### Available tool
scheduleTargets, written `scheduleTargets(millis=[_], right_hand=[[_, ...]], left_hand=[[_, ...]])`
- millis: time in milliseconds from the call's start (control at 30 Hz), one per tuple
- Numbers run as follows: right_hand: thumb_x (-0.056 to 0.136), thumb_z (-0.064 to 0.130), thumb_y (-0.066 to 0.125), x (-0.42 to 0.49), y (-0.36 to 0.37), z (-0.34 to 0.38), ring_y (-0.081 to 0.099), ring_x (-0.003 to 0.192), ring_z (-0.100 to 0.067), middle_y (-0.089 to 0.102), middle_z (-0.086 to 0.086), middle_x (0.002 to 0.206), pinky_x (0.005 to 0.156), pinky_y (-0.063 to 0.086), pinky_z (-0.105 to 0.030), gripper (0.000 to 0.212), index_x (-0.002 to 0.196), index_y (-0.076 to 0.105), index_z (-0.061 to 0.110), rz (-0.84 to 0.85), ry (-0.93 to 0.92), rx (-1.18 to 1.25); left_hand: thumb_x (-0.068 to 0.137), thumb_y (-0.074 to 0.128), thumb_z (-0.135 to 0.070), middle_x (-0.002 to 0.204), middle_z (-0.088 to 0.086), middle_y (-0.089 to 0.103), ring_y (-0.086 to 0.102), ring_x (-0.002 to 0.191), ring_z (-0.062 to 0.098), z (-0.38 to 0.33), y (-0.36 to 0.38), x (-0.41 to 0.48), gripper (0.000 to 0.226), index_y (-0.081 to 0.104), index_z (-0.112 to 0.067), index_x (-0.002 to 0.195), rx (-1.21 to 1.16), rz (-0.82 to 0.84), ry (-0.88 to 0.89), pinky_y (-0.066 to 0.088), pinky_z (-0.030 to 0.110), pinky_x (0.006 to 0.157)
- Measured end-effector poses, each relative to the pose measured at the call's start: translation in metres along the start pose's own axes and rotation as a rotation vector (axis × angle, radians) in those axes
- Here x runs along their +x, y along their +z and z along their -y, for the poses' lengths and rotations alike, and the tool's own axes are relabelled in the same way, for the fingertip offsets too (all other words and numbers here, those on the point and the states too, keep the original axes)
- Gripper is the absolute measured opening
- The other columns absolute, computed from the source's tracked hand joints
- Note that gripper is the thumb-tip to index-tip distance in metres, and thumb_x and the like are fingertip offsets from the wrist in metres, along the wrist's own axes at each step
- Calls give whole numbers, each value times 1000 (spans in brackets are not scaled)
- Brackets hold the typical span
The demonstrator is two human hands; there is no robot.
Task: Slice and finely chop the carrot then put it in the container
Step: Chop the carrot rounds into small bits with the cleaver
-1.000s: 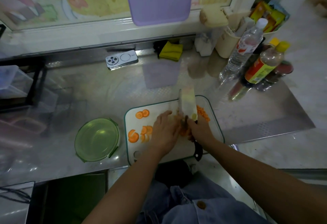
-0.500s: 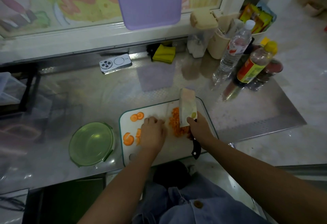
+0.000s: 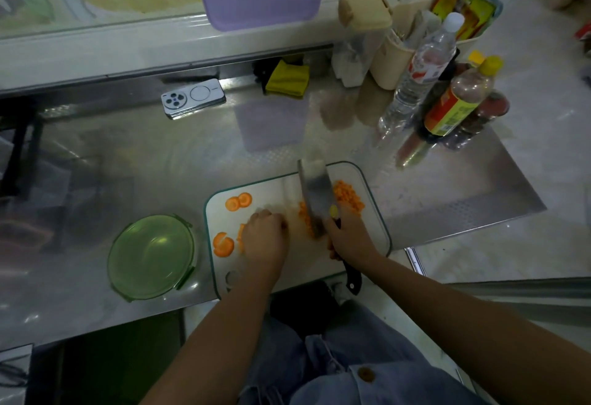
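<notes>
1. Gripping the cleaver (image 3: 316,196) by its black handle with fingers wrapped tight, the right hand (image 3: 348,240) is holding the blade edge-down on the right half of the cutting board (image 3: 275,190) in the head view.
2. A second ago the left hand (image 3: 265,238) was sitting right against the blade. It is now lying well to the left of it, knuckles up, fingers curling down over uncut carrot slices (image 3: 223,244) at the board's near left. The hand itself is hiding whether it is pinching one.
3. The blade is now parting the chopped carrot (image 3: 348,198): one heap is lying far right, and a thinner strip is lying just left of the edge. Half a second ago the heap was showing on the blade's left side.
4. I am judging that one batch is finished and the free hand is fetching more, since several slices are still waiting whole.
5. The green container (image 3: 150,257) is sitting on the steel counter (image 3: 160,164) just left of the board, with no carrot showing inside, so the transfer is not yet starting.
6. A beige tub (image 3: 393,62) at the far right is holding pale items too blurred to name, with bottles (image 3: 419,75) standing beside it.
</notes>
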State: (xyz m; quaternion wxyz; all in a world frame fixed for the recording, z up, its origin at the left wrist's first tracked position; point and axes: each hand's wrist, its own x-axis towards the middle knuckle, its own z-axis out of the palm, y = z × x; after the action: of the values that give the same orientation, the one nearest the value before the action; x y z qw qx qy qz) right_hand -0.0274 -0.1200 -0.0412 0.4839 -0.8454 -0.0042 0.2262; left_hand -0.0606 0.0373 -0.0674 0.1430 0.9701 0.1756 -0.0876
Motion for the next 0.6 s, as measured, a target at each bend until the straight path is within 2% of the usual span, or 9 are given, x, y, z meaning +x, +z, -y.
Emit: scheduleTargets(millis=[167, 267, 467, 600], right_hand=[[98, 21, 45, 1, 10, -4, 57, 46, -24, 57, -7, 62, 41, 48, -31, 11, 105, 47, 14, 58, -104, -234], [97, 23, 45, -1, 17, -6, 62, 67, -33, 64, -15, 82, 61, 53, -44, 23, 116, 49, 11, 107, -181, -419], [98, 23, 44, -3, 29, -12, 60, 79, -30, 63, -13, 90, 64, 40, -33, 22, 114, 50, 9, 96, -268, -550], [99, 22, 42, -2, 33, -12, 61, 81, -31, 65, -14, 96, 65, 41, -32, 35, 132, 44, 11, 100, -282, -586]], left_hand=[[89, 56, -32, 100, 7, 61, 52, 102, 25, 3, 0, -2, 22, 70, -15, 95, -66, -3, -76, 48, 36, 79], [90, 56, -34, 99, 8, 61, 51, 102, 25, 4, 0, -3, 24, 70, -14, 90, -93, -5, -90, 48, 38, 80], [88, 55, -28, 94, 8, 60, 52, 100, 24, 5, 0, -3, 22, 71, -14, 86, -160, -29, -102, 49, 39, 78], [90, 54, -28, 96, 9, 60, 50, 102, 24, 4, 0, -1, 22, 71, -14, 87, -172, -23, -99, 47, 38, 80]])
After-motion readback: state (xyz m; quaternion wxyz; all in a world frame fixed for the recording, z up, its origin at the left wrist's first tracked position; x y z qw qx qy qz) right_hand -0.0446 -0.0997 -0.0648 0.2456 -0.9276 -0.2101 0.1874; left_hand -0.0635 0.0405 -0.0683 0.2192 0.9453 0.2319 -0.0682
